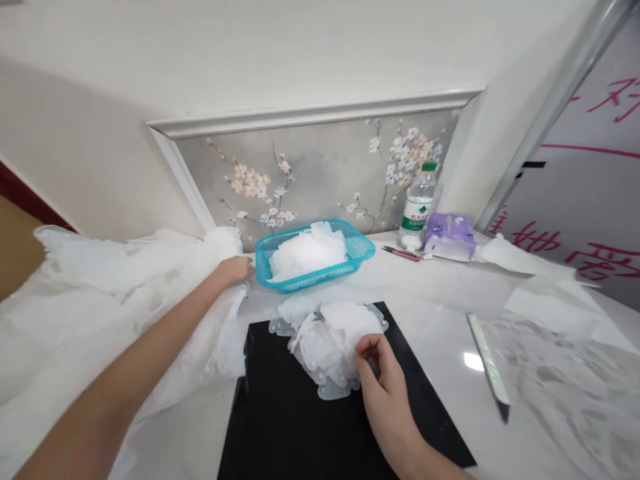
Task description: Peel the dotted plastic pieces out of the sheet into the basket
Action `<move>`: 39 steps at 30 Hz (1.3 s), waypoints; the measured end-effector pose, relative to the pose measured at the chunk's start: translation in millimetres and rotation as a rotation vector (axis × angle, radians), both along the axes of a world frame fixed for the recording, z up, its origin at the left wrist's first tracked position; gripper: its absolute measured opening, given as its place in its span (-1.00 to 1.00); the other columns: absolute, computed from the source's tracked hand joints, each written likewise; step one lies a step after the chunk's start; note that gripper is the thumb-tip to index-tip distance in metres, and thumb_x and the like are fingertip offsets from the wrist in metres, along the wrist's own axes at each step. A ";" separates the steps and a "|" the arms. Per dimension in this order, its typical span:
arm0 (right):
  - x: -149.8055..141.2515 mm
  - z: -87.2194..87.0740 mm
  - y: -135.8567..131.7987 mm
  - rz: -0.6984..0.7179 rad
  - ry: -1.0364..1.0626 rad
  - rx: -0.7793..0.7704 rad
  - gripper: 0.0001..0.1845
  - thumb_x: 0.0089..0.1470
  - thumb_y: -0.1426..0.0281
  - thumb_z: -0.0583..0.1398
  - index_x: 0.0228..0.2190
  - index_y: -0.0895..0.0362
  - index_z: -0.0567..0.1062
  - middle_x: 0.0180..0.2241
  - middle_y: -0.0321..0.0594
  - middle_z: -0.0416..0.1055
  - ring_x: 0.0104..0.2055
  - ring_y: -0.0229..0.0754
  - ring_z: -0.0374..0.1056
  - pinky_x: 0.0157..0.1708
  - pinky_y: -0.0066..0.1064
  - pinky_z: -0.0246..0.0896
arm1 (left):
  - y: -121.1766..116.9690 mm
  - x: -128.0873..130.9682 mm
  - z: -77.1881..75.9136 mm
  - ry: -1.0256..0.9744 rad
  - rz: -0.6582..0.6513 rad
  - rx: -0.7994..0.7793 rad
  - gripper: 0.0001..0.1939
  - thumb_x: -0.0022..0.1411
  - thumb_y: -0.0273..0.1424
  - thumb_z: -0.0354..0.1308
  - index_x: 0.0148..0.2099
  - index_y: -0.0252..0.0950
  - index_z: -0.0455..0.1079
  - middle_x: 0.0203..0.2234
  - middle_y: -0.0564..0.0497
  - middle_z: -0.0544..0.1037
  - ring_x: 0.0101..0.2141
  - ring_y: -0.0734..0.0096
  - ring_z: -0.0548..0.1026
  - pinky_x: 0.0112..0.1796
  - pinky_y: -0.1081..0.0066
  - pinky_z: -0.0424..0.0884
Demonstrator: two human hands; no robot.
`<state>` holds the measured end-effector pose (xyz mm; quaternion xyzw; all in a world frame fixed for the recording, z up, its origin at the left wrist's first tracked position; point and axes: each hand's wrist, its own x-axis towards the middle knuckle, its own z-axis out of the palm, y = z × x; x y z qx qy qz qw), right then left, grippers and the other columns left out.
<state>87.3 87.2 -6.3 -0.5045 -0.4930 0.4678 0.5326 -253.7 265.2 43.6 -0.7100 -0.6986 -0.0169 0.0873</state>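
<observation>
My left hand (235,270) is by the left end of a blue plastic basket (325,273), next to a large heap of thin white sheets (125,293). Its fingers look curled, but what they hold is hidden. Soft white pieces (310,253) lie piled inside the basket. Over a black board (295,427), my right hand (385,380) has its thumb and forefinger drawn together at the edge of a loose pile of translucent white plastic pieces (325,347). These pieces have rounded tabs and small dots, and my fingertips are closed on one at the right side.
Behind the basket's right side stand a water bottle (417,203) with a green cap and a purple packet (450,235). Red-handled thread snips (401,253) lie in front. A pale utility knife (489,363) rests right of the board, beside crumpled clear film (565,380).
</observation>
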 end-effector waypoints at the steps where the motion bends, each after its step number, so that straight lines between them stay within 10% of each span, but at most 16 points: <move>1: 0.4 0.7 -0.3 0.001 -0.002 -0.002 -0.95 -0.02 0.40 0.06 -0.42 0.10 0.26 -0.45 -0.28 0.21 -0.40 -0.22 0.17 -0.43 -0.42 0.12 | -6.6 -3.9 4.2 0.033 0.036 -0.079 -0.66 0.22 -0.28 0.09 0.01 -0.32 0.32 -0.09 -0.12 0.43 -0.15 0.25 0.44 -0.18 0.17 0.42; 7: 1.7 5.0 -1.1 0.009 -0.001 -0.026 -0.95 -0.02 0.40 0.06 -0.42 0.10 0.26 -0.45 -0.29 0.21 -0.40 -0.23 0.16 -0.42 -0.41 0.11 | -35.4 -3.9 20.8 0.142 0.112 -0.228 -0.60 -0.02 -0.16 0.18 -0.16 -0.26 0.47 0.02 -0.20 0.38 0.04 -0.12 0.28 -0.06 0.01 0.25; 13: 1.6 3.5 -0.6 0.023 -0.020 -0.019 -0.97 0.00 0.39 0.05 -0.42 0.09 0.26 -0.44 -0.29 0.21 -0.40 -0.22 0.16 -0.41 -0.40 0.10 | -32.4 -2.2 10.5 0.104 0.140 0.017 -0.14 0.01 -0.10 0.13 0.28 -0.34 -0.05 0.16 -0.31 0.20 0.14 -0.07 0.15 0.05 0.05 0.11; 21: 3.5 4.6 -1.1 0.042 -0.012 -0.018 -0.97 -0.02 0.40 0.05 -0.43 0.08 0.24 -0.44 -0.30 0.19 -0.38 -0.21 0.14 -0.39 -0.39 0.09 | -30.6 2.9 1.2 -0.074 0.124 0.130 -0.72 -0.08 -0.49 0.15 -0.23 -0.25 0.44 -0.23 -0.03 0.49 -0.29 0.29 0.49 -0.28 0.42 0.35; 28: 3.5 5.7 -3.2 0.040 0.028 -0.012 -0.98 -0.02 0.43 0.03 -0.44 0.08 0.23 -0.45 -0.33 0.15 -0.40 -0.24 0.11 -0.41 -0.41 0.05 | -63.0 16.5 66.0 -0.296 0.416 0.829 -0.73 0.24 -0.49 -0.22 -0.12 -0.47 0.23 -0.36 -0.08 0.38 -0.31 0.31 0.37 -0.26 0.25 0.34; 31: 4.1 6.3 -5.5 0.025 0.050 -0.037 -0.97 -0.02 0.42 0.05 -0.43 0.08 0.23 -0.44 -0.34 0.15 -0.41 -0.26 0.11 -0.41 -0.41 0.06 | -89.1 53.8 81.9 -0.352 0.211 1.000 -0.80 0.25 -0.41 -0.12 -0.21 -0.38 0.29 -0.34 -0.02 0.38 -0.24 0.34 0.37 -0.20 0.29 0.33; 34: 5.3 5.9 -7.0 0.023 0.055 -0.050 -0.95 -0.01 0.40 0.07 -0.42 0.09 0.24 -0.43 -0.33 0.17 -0.40 -0.25 0.13 -0.41 -0.41 0.07 | -116.5 113.7 54.2 -0.335 -0.180 0.795 -0.75 0.27 -0.31 -0.10 -0.12 -0.26 0.34 -0.18 -0.05 0.43 -0.10 0.24 0.39 -0.08 0.18 0.31; 36: 6.2 5.1 -7.3 0.021 0.049 -0.041 -0.95 -0.02 0.39 0.07 -0.42 0.09 0.25 -0.43 -0.31 0.18 -0.38 -0.24 0.14 -0.39 -0.40 0.08 | -129.2 150.7 22.5 -0.248 -0.489 0.278 -0.61 0.29 -0.29 -0.14 0.14 -0.19 0.21 0.08 -0.07 0.35 0.11 0.17 0.26 0.03 0.17 0.25; 39: 7.2 3.8 -7.5 0.020 0.054 -0.024 -0.94 -0.03 0.40 0.08 -0.42 0.09 0.25 -0.42 -0.30 0.19 -0.37 -0.23 0.15 -0.37 -0.39 0.10 | -136.4 179.9 -6.7 -0.229 -0.599 -0.124 -0.41 0.21 -0.13 0.00 0.27 -0.09 0.05 0.24 0.00 0.14 0.18 0.22 0.18 0.12 0.29 0.19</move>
